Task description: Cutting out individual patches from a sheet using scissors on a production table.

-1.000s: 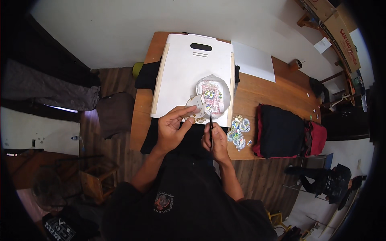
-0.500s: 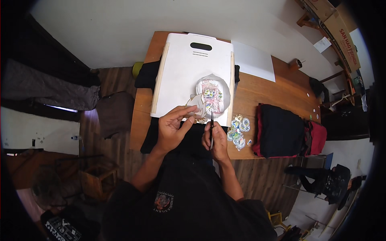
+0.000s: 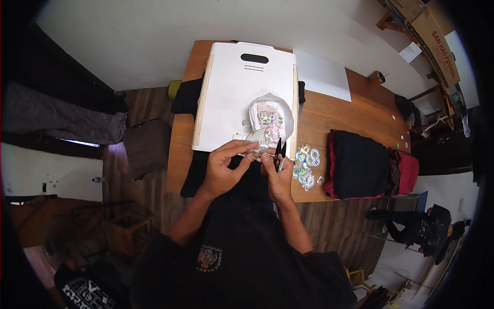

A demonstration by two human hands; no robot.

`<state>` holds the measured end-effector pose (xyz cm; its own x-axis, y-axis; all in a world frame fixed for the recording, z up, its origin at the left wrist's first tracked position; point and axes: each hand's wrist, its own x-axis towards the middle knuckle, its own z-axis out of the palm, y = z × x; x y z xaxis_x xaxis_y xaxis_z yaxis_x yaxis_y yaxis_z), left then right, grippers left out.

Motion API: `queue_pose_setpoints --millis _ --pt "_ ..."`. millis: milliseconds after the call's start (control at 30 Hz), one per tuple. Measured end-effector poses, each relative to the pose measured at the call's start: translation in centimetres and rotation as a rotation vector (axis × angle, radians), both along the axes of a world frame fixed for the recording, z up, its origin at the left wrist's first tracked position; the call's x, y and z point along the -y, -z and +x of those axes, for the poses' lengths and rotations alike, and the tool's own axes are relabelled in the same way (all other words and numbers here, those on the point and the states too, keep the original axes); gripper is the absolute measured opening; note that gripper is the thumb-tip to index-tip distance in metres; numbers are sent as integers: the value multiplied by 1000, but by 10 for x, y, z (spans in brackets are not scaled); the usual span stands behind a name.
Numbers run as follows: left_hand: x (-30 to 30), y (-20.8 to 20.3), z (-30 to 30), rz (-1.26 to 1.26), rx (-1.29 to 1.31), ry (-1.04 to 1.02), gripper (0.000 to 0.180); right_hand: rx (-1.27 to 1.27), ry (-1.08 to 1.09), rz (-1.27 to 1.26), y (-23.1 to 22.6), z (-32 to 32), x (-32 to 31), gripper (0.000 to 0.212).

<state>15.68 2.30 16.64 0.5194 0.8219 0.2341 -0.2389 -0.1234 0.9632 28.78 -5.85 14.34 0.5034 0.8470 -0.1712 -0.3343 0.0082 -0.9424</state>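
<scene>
Head view: left hand pinches a sticker sheet over the desk; right hand grips black snips at its edge.

A board lies on the table, with a sheet of stickers on its near right part. A paper sheet lies right of the board. Cut stickers sit near the front edge, a folded bag further right.

Looks like a home craft room or small workshop. Wooden surface against a plain white wall, carrying a white cutting board and cut-out stickers. Dark plank floor, cardboard boxes stacked aside.
</scene>
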Motion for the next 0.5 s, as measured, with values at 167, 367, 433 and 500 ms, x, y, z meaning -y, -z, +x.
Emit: queue_pose_setpoints --millis 167,367,433,500 --pt "-1 0 0 37 -46 -12 29 -28 -14 -12 7 2 1 17" --pt "0 2 1 -42 -2 8 28 105 -52 -18 6 2 3 15" --pt "-1 3 0 -31 10 25 29 155 -58 -22 1 1 4 15" --pt "-1 5 -1 -52 11 46 29 115 -77 -12 -5 0 5 14"
